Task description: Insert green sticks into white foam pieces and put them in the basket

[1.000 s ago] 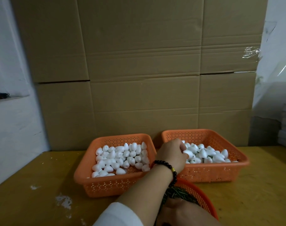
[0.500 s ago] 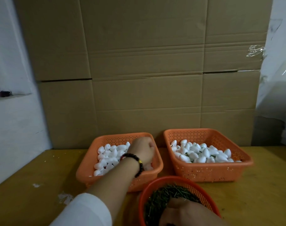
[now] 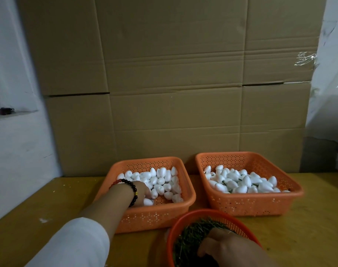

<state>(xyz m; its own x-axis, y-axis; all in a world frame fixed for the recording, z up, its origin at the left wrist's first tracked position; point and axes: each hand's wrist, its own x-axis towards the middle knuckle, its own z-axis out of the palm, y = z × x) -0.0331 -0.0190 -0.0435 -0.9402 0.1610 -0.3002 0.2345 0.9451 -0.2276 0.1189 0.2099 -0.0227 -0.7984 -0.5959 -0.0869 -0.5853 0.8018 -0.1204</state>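
My left hand [image 3: 143,191], with a beaded bracelet on the wrist, reaches down into the left orange basket [image 3: 154,216]. Its fingers are buried among plain white foam pieces [image 3: 160,180], and any grasp is hidden. The right orange basket [image 3: 251,203] holds foam pieces with green sticks in them [image 3: 241,182]. Nearest to me, a round orange basket [image 3: 202,213] is full of loose green sticks [image 3: 189,239]. My right hand [image 3: 226,247] rests on the sticks with its fingertips hidden in the pile.
All three baskets stand on a yellow table [image 3: 48,205]. A wall of cardboard boxes [image 3: 174,93] rises right behind the two square baskets. A white wall with a ledge [image 3: 14,132] is on the left, and plastic wrap [image 3: 330,93] hangs at the right.
My left hand left the right basket, crossed to the left basket and sank among the plain foam pieces near its front. My right hand stayed in the stick basket.
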